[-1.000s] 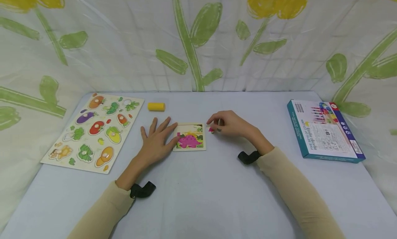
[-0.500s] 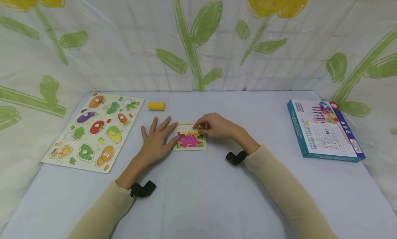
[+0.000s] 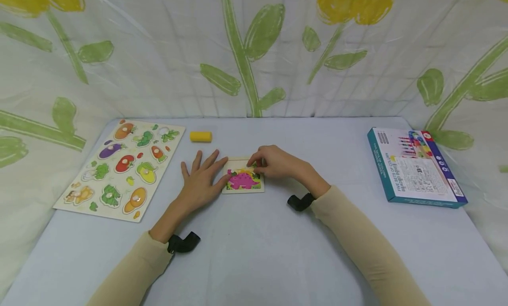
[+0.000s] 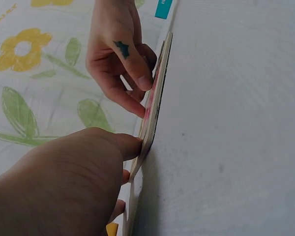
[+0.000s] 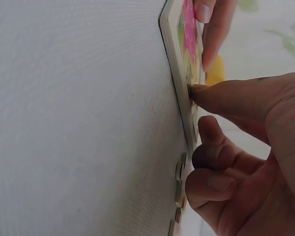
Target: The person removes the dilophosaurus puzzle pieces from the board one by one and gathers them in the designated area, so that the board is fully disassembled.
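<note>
A small square jigsaw puzzle [image 3: 243, 181] with a pink dinosaur picture lies flat in a pale wooden tray at the middle of the table. My left hand [image 3: 200, 182] has its fingers spread, and its thumb and index finger touch the tray's left side. At the upper right of the picture, my right hand [image 3: 278, 162] pinches a puzzle piece [image 5: 189, 91] between thumb and index finger. Little of that piece shows past the thumb [image 5: 226, 98]. In the right wrist view, several loose wooden pieces [image 5: 179, 193] lie beside the tray, under my right hand.
To the left is a vegetable peg puzzle board [image 3: 129, 182]. A yellow cylinder [image 3: 200, 136] lies behind my left hand. A flat teal-edged box [image 3: 416, 167] sits at the far right. Behind the white-covered table hangs a flower-painted sheet [image 3: 158, 76].
My right hand has moved left, from a pink piece beside the tray to the upper right of the picture, and has hardly moved in the last half second. My left hand stays put.
</note>
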Available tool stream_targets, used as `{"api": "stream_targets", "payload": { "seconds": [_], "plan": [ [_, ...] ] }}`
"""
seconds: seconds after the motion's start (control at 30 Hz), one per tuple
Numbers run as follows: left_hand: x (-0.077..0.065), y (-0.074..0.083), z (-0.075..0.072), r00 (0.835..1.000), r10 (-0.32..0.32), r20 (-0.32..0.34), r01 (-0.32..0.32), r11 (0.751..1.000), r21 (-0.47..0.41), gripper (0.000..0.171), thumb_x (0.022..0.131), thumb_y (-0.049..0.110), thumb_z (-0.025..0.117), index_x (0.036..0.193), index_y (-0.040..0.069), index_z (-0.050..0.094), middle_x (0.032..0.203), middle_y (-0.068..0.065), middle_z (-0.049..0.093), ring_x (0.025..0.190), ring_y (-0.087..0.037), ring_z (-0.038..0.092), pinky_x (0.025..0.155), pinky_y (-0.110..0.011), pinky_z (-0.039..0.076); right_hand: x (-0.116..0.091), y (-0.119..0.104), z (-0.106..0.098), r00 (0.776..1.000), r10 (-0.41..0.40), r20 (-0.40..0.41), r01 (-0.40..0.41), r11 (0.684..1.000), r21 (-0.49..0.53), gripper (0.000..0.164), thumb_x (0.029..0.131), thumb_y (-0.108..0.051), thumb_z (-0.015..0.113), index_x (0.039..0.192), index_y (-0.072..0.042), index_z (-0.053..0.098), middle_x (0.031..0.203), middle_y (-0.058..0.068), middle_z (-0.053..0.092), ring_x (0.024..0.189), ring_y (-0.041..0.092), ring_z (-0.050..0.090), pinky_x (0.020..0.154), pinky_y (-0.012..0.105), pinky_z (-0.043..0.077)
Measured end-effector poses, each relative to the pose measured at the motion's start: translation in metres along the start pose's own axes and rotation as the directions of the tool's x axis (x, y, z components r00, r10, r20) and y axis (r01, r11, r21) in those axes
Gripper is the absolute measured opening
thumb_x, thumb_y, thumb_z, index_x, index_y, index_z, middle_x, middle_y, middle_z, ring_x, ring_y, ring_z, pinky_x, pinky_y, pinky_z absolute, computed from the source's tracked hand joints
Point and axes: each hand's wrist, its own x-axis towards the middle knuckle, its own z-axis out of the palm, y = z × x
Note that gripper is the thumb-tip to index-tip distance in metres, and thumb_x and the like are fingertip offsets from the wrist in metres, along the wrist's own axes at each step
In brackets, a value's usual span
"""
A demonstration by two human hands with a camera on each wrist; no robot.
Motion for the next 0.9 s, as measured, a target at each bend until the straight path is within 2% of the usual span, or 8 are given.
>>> {"api": "stream_targets", "payload": {
  "seconds": [0.43, 0.67, 0.9],
  "plan": [
    [0.0003, -0.0005, 0.0019, 1.0, -0.003, 0.001, 0.003, 1.0, 0.006, 0.063, 0.104, 0.048, 0.059, 0.16, 0.021, 0.049, 0.177, -0.01, 0.028, 0.166, -0.049, 0.0, 0.119, -0.084, -0.012, -0.0006, 0.0009, 0.003, 0.998, 0.044, -0.039, -0.044, 0.999, 0.007, 0.023, 0.099, -0.015, 0.074, 0.12, -0.018, 0.08, 0.123, 0.011, 0.057, 0.102, 0.022, 0.058, 0.089, 0.035, 0.051],
    [-0.0003, -0.0002, 0.0006, 1.0, -0.001, 0.001, 0.001, 1.0, 0.006, 0.063, 0.104, 0.047, 0.06, 0.16, 0.02, 0.049, 0.177, -0.011, 0.028, 0.166, -0.05, 0.001, 0.119, -0.084, -0.012, -0.0027, -0.0014, 0.0016, 0.998, 0.031, -0.052, -0.031, 0.999, 0.012, 0.022, 0.098, -0.016, 0.075, 0.12, -0.019, 0.079, 0.123, 0.011, 0.06, 0.103, 0.023, 0.058, 0.09, 0.036, 0.051],
    [-0.0005, 0.0005, -0.0004, 1.0, -0.002, 0.001, 0.002, 1.0, 0.0, 0.063, 0.104, 0.046, 0.06, 0.16, 0.021, 0.049, 0.177, -0.01, 0.028, 0.166, -0.05, 0.001, 0.119, -0.084, -0.012, -0.0016, 0.0004, 0.0001, 0.994, 0.002, -0.109, 0.001, 1.0, 0.029, 0.032, 0.1, -0.013, 0.07, 0.132, -0.013, 0.073, 0.118, 0.01, 0.067, 0.092, 0.021, 0.06, 0.084, 0.034, 0.052]
  ]
}}
